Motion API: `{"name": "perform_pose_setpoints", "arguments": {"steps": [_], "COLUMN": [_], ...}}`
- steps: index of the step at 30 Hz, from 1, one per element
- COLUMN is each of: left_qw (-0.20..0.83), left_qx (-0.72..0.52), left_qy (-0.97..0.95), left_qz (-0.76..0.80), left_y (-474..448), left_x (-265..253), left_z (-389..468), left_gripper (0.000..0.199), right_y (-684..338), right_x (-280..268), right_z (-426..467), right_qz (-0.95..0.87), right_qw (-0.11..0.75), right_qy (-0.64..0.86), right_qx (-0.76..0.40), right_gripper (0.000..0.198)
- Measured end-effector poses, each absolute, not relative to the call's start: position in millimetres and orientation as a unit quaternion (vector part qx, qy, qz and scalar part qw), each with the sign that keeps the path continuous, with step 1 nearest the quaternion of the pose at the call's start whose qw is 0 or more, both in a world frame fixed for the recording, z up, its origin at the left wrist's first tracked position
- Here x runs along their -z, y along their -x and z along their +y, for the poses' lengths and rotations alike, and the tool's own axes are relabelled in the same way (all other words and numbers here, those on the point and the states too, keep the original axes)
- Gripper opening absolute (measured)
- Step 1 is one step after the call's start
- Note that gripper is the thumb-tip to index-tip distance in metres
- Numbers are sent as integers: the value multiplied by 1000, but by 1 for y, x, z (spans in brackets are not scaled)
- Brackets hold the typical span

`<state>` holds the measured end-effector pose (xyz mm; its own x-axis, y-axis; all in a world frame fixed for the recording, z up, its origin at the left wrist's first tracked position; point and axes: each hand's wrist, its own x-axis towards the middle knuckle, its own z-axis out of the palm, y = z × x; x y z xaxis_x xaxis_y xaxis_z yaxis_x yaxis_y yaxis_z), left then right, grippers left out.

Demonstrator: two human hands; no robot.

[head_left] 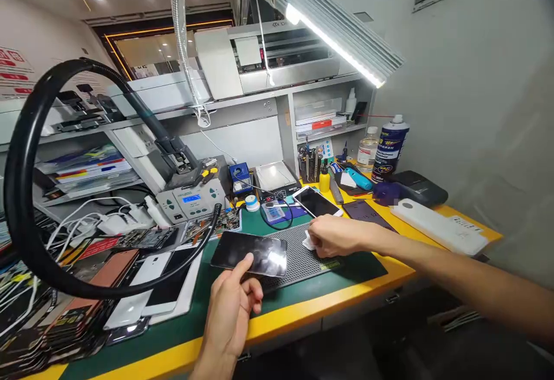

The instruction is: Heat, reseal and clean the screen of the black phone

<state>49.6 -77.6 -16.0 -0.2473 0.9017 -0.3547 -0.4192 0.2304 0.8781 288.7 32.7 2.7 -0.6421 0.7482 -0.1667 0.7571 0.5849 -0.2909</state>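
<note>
My left hand [234, 305] grips a dark smartphone [251, 251] by its near edge, thumb on the glossy black screen and the other fingers beneath. The lamp reflects in its right end. To the right, my right hand [335, 237] is closed around a crumpled white wipe [309, 241], part of which sticks out past the fingers. That hand is over a grey perforated mat [298, 261], apart from the phone. A white-framed phone [318, 202] with a dark screen lies just beyond my right hand.
A bright bar lamp [337, 33] hangs overhead. A black flexible hose [26, 195] loops across the left. Stacked phone parts [86, 310] crowd the left side. Behind stand a soldering station [190, 198], a yellow bottle [324, 179] and a blue spray can [389, 149]. A white box [437, 227] lies right.
</note>
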Motion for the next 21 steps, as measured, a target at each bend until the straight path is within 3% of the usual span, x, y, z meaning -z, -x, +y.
{"name": "perform_pose_setpoints", "arguments": {"steps": [3, 8, 12, 14, 21], "left_qw": [607, 664, 692, 696, 714], "left_qx": [-556, -523, -510, -506, -480], "left_qy": [-202, -164, -143, -131, -120], "left_qz": [530, 509, 490, 492, 496], "left_y": [-65, -82, -87, -86, -68], "left_x": [17, 18, 20, 22, 20], "left_z": [-72, -64, -60, -59, -65], "left_gripper": [25, 10, 16, 18, 18], "right_y": [-289, -293, -279, -266, -247], "right_x": [-10, -34, -39, -30, -3], "right_z": [41, 49, 43, 39, 34], "right_qz": [896, 899, 906, 917, 927], "right_qw": [46, 27, -25, -28, -30], "right_qy": [-406, -394, -373, -340, -306], "right_qx": [173, 189, 196, 206, 213], "right_gripper": [23, 29, 88, 102, 84]}}
